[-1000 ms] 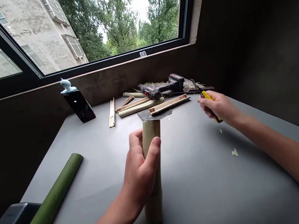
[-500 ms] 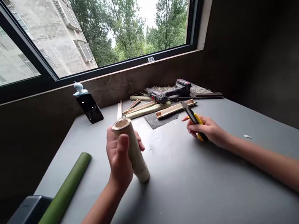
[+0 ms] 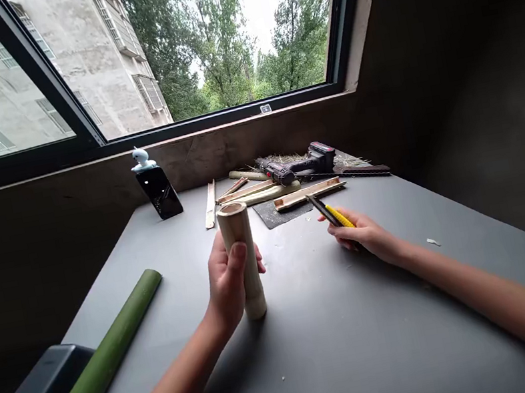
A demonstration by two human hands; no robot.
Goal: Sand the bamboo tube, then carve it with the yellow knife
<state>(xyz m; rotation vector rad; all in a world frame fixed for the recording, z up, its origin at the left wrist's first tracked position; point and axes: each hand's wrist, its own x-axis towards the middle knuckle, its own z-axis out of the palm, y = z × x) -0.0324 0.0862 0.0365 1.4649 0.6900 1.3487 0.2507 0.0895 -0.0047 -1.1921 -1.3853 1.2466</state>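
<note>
A pale, hollow bamboo tube [image 3: 240, 227] stands nearly upright at the middle of the table, its open end facing up. My left hand [image 3: 226, 281] is wrapped round its middle, thumb on the near side. To the right, my right hand [image 3: 358, 234] is closed on a yellow and black utility knife [image 3: 338, 216]. The knife's blade end points up and to the left, apart from the tube. Part of the handle is hidden by my fingers.
Split bamboo strips [image 3: 310, 193] and a cordless drill [image 3: 310, 161] lie at the back, beside a dark abrasive sheet [image 3: 270, 215]. A phone [image 3: 160, 193] leans at back left. A green bamboo pole [image 3: 112, 355] lies along the left, near a dark box [image 3: 46, 383].
My left hand has brought the bamboo tube more upright, its top moving to the right. The utility knife in my right hand has tilted further to the left.
</note>
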